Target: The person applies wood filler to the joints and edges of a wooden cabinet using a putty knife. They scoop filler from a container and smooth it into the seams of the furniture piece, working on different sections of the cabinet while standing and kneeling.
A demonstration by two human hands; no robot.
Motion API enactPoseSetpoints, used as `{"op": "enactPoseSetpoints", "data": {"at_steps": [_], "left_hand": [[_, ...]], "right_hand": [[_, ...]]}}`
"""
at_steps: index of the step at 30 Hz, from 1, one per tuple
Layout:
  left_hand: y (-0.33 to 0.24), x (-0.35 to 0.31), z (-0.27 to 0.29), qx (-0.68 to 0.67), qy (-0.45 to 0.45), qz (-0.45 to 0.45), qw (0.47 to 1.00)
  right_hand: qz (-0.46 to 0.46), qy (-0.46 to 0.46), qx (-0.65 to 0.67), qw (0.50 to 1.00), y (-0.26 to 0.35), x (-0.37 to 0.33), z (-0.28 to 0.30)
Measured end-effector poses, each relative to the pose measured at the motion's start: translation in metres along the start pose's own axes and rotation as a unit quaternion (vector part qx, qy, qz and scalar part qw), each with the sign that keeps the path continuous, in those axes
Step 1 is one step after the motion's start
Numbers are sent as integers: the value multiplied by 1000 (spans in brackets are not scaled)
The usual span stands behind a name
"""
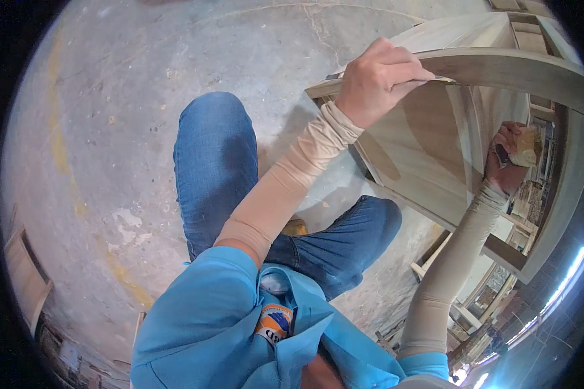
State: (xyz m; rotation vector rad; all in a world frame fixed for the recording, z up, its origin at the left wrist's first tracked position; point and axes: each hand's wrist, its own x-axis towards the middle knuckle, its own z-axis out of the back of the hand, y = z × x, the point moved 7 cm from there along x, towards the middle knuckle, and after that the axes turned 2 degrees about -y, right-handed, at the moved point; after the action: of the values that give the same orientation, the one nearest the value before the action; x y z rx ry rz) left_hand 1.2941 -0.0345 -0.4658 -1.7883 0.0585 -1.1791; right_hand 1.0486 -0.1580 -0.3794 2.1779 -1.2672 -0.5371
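My left hand [386, 81] is closed in a pinch on a thin flat blade [440, 78], whose yellowish tip meets the curved rail [506, 67] of a wooden furniture frame. Most of the blade is hidden by my fingers. Farther right, my right hand [509, 155] is closed around a yellowish lump [527, 148] with a dark piece against the palm; its kind is unclear. That hand is in front of the frame's open side. Inside the frame, a pale wooden panel [428, 123] shows darker shaded patches.
The frame's right post [571, 175] stands beside my right forearm. Behind the rail are more wooden parts [529, 35]. My bent knees [217, 129] are over the grey concrete floor [123, 97]. Another wooden piece [29, 279] stands at the far left, and timber parts lie lower right.
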Motion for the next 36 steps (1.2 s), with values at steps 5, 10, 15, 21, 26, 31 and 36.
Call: {"op": "enactPoseSetpoints", "data": {"at_steps": [5, 10, 15, 21, 26, 31, 36], "left_hand": [[-3, 7, -2, -17, 5, 14, 1000], [-8, 12, -6, -22, -12, 9, 1000], [-9, 10, -11, -8, -1, 12, 1000], [-7, 8, -9, 22, 13, 8, 1000], [-2, 4, -6, 63, 35, -15, 997], [4, 1, -5, 113, 101, -29, 988], [6, 7, 4, 53, 53, -10, 997]], "right_hand": [[-19, 14, -10, 1000, -3, 0, -3], [-20, 18, -12, 1000, -2, 2, 0], [-18, -15, 20, 1000, -1, 0, 5], [-8, -10, 4, 1000, -4, 0, -2], [-13, 3, 8, 1000, -6, -1, -6], [-9, 1, 12, 1000, -6, -2, -7], [-15, -11, 20, 1000, -5, 0, -2]]}}
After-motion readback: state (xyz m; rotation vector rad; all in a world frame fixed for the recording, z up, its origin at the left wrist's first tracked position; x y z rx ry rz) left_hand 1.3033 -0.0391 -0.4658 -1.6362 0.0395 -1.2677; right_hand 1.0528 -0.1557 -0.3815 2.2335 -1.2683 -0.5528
